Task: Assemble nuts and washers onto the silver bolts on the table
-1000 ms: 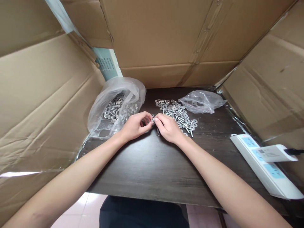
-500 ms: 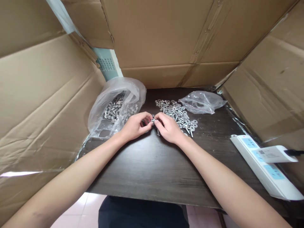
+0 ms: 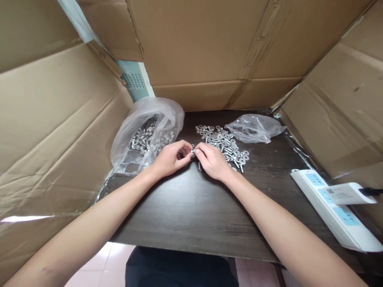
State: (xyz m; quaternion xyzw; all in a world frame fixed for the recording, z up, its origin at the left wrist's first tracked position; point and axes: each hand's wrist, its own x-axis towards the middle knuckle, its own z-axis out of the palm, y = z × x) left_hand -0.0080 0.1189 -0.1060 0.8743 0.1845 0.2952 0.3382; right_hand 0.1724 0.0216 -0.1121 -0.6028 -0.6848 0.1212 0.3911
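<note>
My left hand (image 3: 170, 158) and my right hand (image 3: 212, 160) meet fingertip to fingertip over the dark wooden table (image 3: 191, 215). Between them both hands pinch a small silver bolt with a nut or washer (image 3: 193, 151); which hand carries which piece is too small to tell. One loose bolt (image 3: 199, 166) lies on the table just under my right hand. Behind my right hand spreads a loose pile of bolts and washers (image 3: 223, 143). Left of my left hand stands an open clear plastic bag (image 3: 140, 135) holding several more silver fasteners.
A crumpled, nearly flat clear bag (image 3: 254, 128) lies at the back right. A white power strip (image 3: 335, 209) with a plug in it sits at the table's right edge. Cardboard sheets (image 3: 209, 48) wall in the table at left, back and right.
My fingers have shifted very slightly around the small bolt; both hands stay in the same place and nothing else on the table has moved.
</note>
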